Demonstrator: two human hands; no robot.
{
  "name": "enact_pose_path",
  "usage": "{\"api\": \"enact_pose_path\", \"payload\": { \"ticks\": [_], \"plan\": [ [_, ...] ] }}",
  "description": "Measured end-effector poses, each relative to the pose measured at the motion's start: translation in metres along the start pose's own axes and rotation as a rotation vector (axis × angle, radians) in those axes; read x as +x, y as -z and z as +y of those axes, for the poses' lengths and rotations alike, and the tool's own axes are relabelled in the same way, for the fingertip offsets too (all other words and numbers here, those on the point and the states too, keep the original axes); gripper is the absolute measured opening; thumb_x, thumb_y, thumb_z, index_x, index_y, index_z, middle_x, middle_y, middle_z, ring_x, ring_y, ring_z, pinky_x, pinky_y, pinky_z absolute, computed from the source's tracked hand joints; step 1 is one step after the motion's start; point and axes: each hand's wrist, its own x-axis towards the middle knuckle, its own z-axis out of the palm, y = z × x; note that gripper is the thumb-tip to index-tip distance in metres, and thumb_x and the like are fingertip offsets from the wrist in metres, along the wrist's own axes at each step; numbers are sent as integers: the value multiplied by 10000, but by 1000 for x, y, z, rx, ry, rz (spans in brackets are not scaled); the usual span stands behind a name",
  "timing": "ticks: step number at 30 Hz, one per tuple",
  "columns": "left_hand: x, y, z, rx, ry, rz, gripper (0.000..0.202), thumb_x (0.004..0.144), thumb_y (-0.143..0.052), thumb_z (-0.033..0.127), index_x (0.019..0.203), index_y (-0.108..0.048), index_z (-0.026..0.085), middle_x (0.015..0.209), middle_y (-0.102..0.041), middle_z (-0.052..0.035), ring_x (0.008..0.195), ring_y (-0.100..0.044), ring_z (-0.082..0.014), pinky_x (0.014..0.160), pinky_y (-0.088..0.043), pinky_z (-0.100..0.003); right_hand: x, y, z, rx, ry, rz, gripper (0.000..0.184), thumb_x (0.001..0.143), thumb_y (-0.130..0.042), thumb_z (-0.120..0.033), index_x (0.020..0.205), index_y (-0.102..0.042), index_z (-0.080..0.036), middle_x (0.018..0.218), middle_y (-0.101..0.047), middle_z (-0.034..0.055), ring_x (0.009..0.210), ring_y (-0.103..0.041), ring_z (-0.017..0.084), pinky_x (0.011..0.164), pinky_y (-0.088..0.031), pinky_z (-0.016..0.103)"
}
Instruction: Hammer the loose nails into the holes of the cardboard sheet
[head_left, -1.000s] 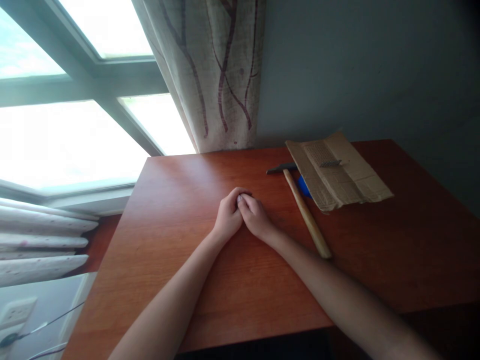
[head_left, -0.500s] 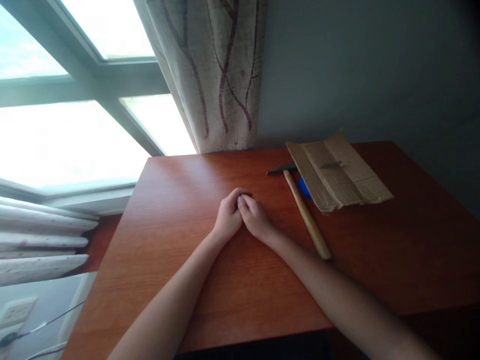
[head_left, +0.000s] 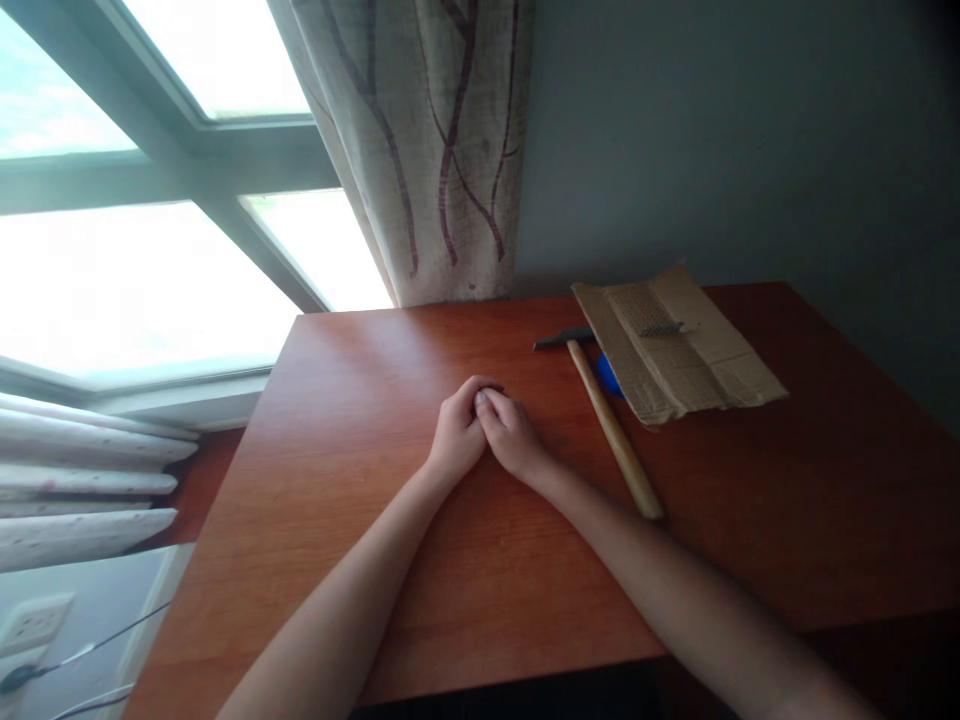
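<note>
My left hand [head_left: 457,425] and my right hand [head_left: 511,432] are clasped together on the wooden table, fingers folded and thumbs meeting at the top. No object shows between them, though the inside of the clasp is hidden. To the right of my right hand lies a hammer with a pale wooden handle [head_left: 615,435]. Its dark metal head [head_left: 562,338] points left, its other end by the cardboard's edge. A creased sheet of brown cardboard [head_left: 720,365] partly covers a blue object [head_left: 608,375]. On the cardboard sits a small grey ridged piece [head_left: 661,328], too small to name.
The reddish-brown table [head_left: 337,430] runs back to a grey wall [head_left: 712,140]. A patterned curtain [head_left: 442,150] hangs behind its far edge. Windows [head_left: 135,290] stand at the left, above another curtain [head_left: 82,470]. A wall socket [head_left: 36,625] with a plugged-in cable is at lower left.
</note>
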Motion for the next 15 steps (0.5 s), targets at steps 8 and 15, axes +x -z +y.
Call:
{"api": "enact_pose_path", "payload": {
  "ticks": [8, 15],
  "plan": [
    [1, -1, 1, -63, -35, -22, 393, 733, -571, 72, 1099, -667, 177, 1073, -745, -76, 1008, -702, -215, 899, -557, -315, 0, -1, 1, 165, -40, 29, 179, 945, -483, -281, 797, -563, -217, 795, -668, 38, 757, -639, 206, 661, -468, 306],
    [2, -1, 0, -22, -67, -42, 411, 737, -579, 69, 1125, -662, 176, 1029, -738, -65, 995, -707, -212, 891, -563, -309, 0, -2, 3, 162, -68, 40, 149, 921, -485, -276, 813, -570, -217, 833, -682, 45, 802, -654, 213, 701, -492, 315]
  ]
}}
